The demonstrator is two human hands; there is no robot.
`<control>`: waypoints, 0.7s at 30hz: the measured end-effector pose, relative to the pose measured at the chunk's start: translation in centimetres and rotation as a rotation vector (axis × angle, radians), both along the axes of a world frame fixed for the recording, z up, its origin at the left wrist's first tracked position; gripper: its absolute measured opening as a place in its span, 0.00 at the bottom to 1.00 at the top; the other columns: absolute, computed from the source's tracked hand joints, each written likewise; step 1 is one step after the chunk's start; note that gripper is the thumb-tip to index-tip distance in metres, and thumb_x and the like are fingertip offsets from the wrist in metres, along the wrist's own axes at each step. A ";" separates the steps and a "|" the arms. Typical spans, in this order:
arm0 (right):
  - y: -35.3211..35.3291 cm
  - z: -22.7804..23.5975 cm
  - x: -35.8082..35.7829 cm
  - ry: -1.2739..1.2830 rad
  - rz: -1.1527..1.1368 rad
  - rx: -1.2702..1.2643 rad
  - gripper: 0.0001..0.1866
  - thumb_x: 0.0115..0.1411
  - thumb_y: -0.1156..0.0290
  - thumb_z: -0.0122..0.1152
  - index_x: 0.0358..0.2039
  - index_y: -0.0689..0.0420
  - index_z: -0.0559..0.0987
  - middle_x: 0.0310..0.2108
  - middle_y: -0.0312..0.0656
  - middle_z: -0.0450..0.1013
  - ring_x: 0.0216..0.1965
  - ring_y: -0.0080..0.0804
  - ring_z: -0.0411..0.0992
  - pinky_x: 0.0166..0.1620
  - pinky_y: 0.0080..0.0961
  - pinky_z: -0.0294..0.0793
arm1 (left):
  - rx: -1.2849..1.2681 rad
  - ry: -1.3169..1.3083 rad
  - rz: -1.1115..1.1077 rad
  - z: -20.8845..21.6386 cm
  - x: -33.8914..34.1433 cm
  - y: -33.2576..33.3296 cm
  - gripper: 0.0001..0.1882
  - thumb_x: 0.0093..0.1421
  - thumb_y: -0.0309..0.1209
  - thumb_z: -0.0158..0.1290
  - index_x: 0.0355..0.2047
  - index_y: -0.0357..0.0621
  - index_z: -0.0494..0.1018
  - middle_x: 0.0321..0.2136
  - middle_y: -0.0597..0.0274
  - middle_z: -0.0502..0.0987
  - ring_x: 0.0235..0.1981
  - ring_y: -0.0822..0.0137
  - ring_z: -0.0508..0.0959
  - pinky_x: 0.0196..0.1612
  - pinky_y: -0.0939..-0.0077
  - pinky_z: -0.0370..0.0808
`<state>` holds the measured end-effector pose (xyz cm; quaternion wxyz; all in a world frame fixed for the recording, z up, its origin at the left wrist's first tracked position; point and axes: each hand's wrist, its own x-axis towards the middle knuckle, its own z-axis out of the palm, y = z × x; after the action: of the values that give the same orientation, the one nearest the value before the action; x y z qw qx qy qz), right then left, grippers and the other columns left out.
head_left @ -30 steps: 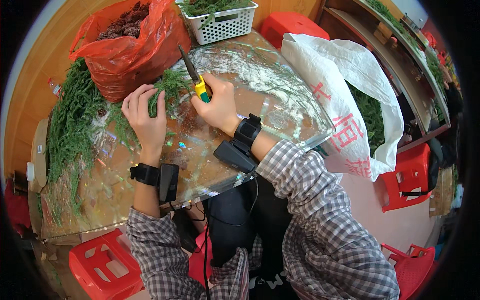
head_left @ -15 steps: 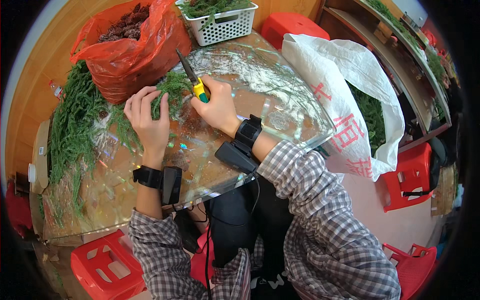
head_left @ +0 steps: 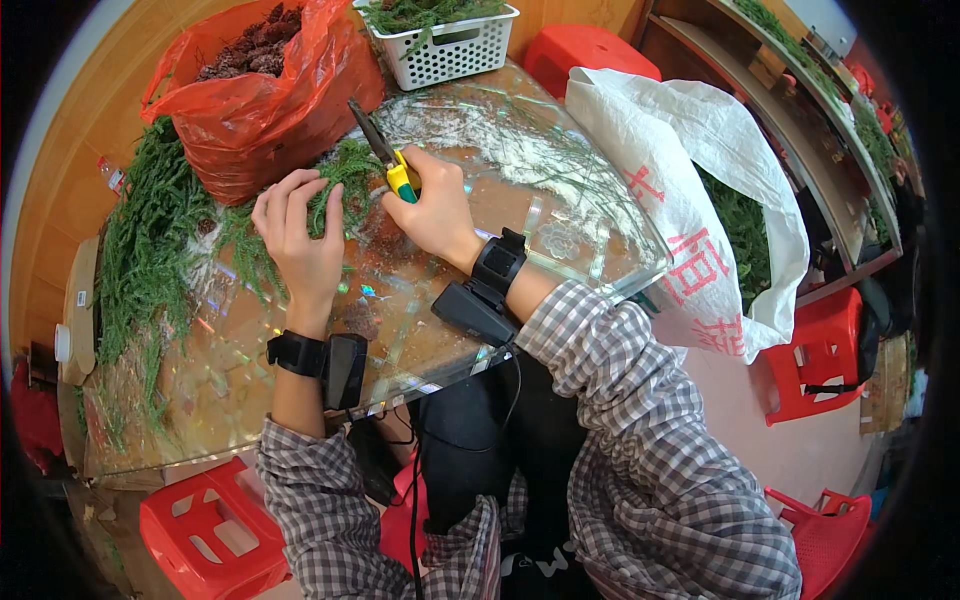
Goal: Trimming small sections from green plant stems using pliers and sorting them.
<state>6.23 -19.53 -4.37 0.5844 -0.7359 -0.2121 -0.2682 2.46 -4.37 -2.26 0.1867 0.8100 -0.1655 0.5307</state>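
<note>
My right hand (head_left: 436,207) is closed around a cutting or gripping tool (head_left: 384,150) with yellow-and-green handles and long dark jaws; whether these are snips or pliers I cannot tell. The jaws point up and left, past the green sprigs (head_left: 352,178). My left hand (head_left: 300,235) is raised over the table, fingers bent and thumb held apart, with nothing visible in it. Behind its fingers lie those sprigs, below the red plastic bag (head_left: 240,140) of pine cones (head_left: 255,45). Both wrists wear black straps with small devices.
A heap of green branches (head_left: 150,250) covers the left side of the glass-topped table (head_left: 240,400). White powder (head_left: 540,150) and needles are scattered across it. A white basket (head_left: 450,62) of greenery stands at the back; a white sack (head_left: 650,190) and red stools (head_left: 215,530) stand around.
Both hands keep nearly the same pose. The left hand has shifted very slightly to the right; the tool stays in the right hand.
</note>
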 end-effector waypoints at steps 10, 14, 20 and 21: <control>0.0 -0.1 -0.1 -0.011 -0.018 -0.018 0.14 0.41 0.69 0.60 0.26 0.64 0.70 0.20 0.55 0.68 0.23 0.54 0.67 0.27 0.36 0.66 | 0.003 0.000 -0.001 0.0 -0.1 -0.1 0.11 0.48 0.24 0.61 0.32 0.42 0.73 0.36 0.63 0.75 0.40 0.61 0.71 0.49 0.65 0.63; -0.1 -0.1 0.0 0.010 -0.016 -0.036 0.14 0.41 0.69 0.60 0.26 0.64 0.71 0.20 0.55 0.68 0.23 0.54 0.68 0.28 0.36 0.67 | 0.008 -0.002 -0.005 0.0 0.0 -0.2 0.11 0.48 0.24 0.61 0.32 0.42 0.73 0.36 0.64 0.75 0.39 0.61 0.72 0.49 0.66 0.63; 0.1 -0.1 0.1 -0.013 -0.014 -0.041 0.14 0.40 0.69 0.60 0.26 0.64 0.70 0.20 0.54 0.68 0.23 0.54 0.68 0.27 0.36 0.67 | 0.015 -0.012 -0.017 0.1 0.0 0.0 0.11 0.48 0.24 0.61 0.32 0.42 0.73 0.35 0.63 0.75 0.39 0.62 0.72 0.48 0.66 0.63; 0.1 -0.1 0.1 -0.018 -0.016 -0.045 0.14 0.40 0.69 0.60 0.26 0.64 0.70 0.20 0.54 0.68 0.23 0.53 0.68 0.27 0.36 0.67 | 0.013 -0.010 -0.017 0.1 0.1 -0.1 0.11 0.48 0.24 0.61 0.32 0.42 0.73 0.35 0.63 0.75 0.39 0.62 0.72 0.48 0.66 0.63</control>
<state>6.37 -19.41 -4.50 0.5634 -0.7483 -0.2173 -0.2746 2.52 -4.43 -2.19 0.1850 0.8072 -0.1769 0.5318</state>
